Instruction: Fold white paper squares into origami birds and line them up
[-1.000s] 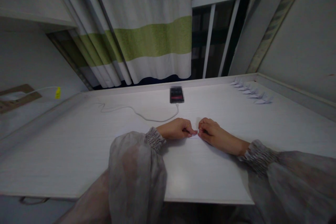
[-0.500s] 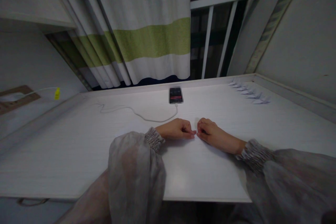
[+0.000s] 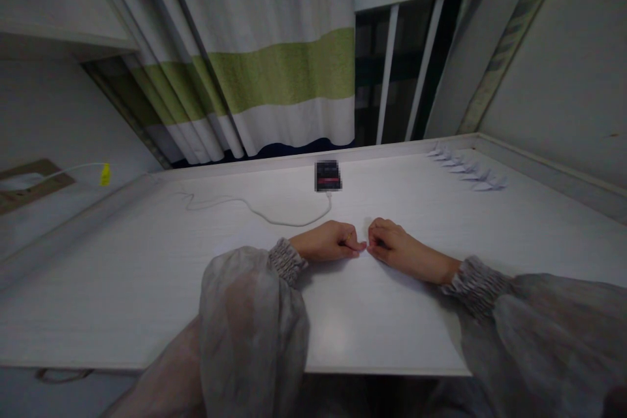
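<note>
One head-worn camera, looking forward and down from the person's side of the tabletop (image 3: 377, 333), facing the curtain (image 3: 289, 75) and window bars (image 3: 386, 72). Wide framing, middling distance: left hand (image 3: 327, 240) and right hand (image 3: 404, 251) sit small, just below centre; tabletop's near edge crosses low. Dim, so fine detail between fingers is hard to make out.

Two grips (image 3: 327, 240) (image 3: 396, 248), one device (image 3: 328, 176), one cable (image 3: 289, 225), roughly five folded papers (image 3: 490, 184).
</note>
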`<action>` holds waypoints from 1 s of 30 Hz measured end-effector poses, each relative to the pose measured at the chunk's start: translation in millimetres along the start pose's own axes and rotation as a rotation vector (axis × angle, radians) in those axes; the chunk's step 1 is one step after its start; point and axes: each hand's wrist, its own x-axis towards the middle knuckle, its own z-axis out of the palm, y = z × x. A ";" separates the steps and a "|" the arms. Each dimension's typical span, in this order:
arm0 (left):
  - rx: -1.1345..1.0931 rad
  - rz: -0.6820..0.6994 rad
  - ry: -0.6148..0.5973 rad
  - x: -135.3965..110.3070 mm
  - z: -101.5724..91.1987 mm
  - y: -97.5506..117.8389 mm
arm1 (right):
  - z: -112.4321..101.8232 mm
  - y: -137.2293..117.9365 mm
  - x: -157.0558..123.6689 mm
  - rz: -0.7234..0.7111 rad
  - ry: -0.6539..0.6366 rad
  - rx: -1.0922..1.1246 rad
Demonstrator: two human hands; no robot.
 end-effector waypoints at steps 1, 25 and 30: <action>0.004 0.002 0.000 -0.2 0.2 -0.1 | -0.3 -0.7 0.1 0.006 -0.003 0.000; -0.018 -0.035 0.051 0.4 4.4 4.1 | -0.8 -6.5 -2.5 0.156 0.075 0.056; -0.002 -0.048 0.065 0.2 5.1 3.6 | -0.3 -1.5 -1.5 0.086 0.077 0.113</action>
